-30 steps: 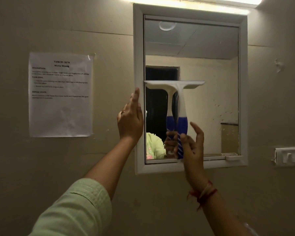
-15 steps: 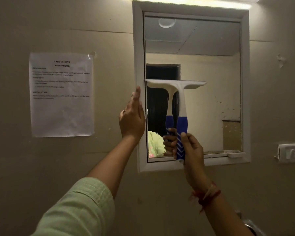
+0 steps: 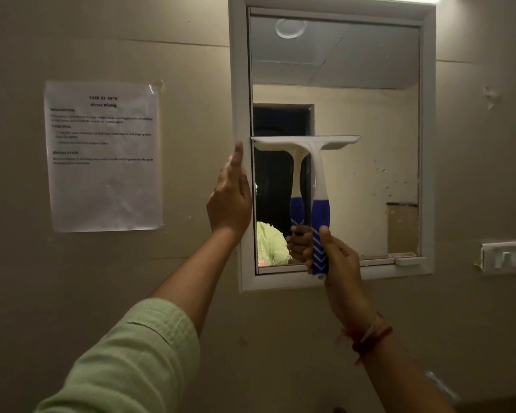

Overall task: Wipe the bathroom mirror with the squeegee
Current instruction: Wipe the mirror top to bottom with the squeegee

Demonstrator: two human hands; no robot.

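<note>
Right hand [image 3: 338, 257] grips blue-and-white plastic squeegee [image 3: 310, 180], blade against white-framed wall mirror [image 3: 370, 129]; left hand [image 3: 230, 195] flat, fingers straight, on frame.

The white-framed mirror [image 3: 367, 120] was speckled with spots near its right edge. The squeegee [image 3: 318, 180], white with a blue striped grip, stood upright against the glass, its blade level across the left half at mid-height.
</note>
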